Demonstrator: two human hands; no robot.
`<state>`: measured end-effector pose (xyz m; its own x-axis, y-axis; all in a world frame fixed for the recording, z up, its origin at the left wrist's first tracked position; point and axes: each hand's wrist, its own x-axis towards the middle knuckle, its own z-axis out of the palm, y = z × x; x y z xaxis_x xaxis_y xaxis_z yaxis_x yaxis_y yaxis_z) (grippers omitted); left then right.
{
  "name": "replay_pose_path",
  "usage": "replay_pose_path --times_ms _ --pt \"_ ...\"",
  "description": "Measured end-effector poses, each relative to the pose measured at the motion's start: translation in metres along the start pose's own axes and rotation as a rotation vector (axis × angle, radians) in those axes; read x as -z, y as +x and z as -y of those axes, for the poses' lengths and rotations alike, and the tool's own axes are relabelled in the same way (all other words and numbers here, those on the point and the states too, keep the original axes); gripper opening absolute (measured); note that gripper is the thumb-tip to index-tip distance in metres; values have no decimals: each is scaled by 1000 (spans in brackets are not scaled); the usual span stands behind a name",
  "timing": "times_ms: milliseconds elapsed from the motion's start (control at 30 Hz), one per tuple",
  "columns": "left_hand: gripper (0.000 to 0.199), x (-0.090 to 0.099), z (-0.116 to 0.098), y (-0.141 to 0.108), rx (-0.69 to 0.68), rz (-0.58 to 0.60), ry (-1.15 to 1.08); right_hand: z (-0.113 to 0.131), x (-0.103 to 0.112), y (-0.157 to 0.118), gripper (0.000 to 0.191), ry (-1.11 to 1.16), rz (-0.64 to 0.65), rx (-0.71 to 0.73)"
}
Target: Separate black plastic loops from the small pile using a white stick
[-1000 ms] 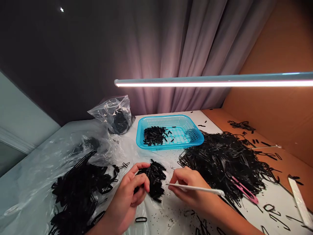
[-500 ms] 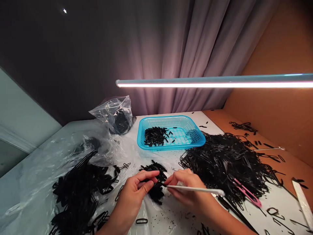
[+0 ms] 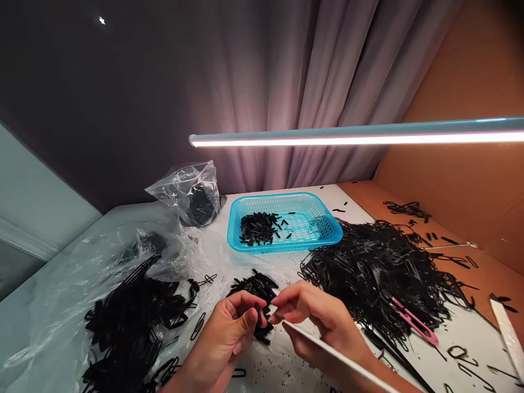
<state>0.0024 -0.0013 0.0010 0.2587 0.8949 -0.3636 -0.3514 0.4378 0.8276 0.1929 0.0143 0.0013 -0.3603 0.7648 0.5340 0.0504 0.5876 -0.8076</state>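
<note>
My left hand (image 3: 229, 333) is closed, pinching a small flat black piece (image 3: 258, 315) between thumb and fingers. My right hand (image 3: 321, 319) holds a long thin white stick (image 3: 327, 349) that slants down toward the lower right; its fingertips are close to the black piece, and whether they touch it I cannot tell. Behind and below the hands lies a small heap of similar black pieces (image 3: 256, 281), partly covered by my fingers. Beyond it, a blue perforated basket (image 3: 282, 250) has more short black pieces (image 3: 260, 226) gathered at its left end.
To the right spreads a big pile of thin black loops (image 3: 376, 262) with a pink-handled tool (image 3: 415, 325) on it. Another black heap (image 3: 126, 322) lies left on clear plastic sheeting (image 3: 53, 322). A clear bag (image 3: 192, 194) stands behind. A tube light (image 3: 347, 136) hangs across.
My left hand has turned, and the black piece now shows upright in its pinch. My right hand has lifted slightly, and the white stick has swung from nearly level to a steep slant.
</note>
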Motion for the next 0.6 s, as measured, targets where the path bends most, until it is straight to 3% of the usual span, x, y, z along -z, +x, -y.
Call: replay_pose_path --times_ms 167,600 --pt "20 2 5 1 -36 33 -52 0 -2 -2 8 -122 50 192" --pt "31 0 6 0 -49 27 -46 0 -3 -4 8 -203 61 241"
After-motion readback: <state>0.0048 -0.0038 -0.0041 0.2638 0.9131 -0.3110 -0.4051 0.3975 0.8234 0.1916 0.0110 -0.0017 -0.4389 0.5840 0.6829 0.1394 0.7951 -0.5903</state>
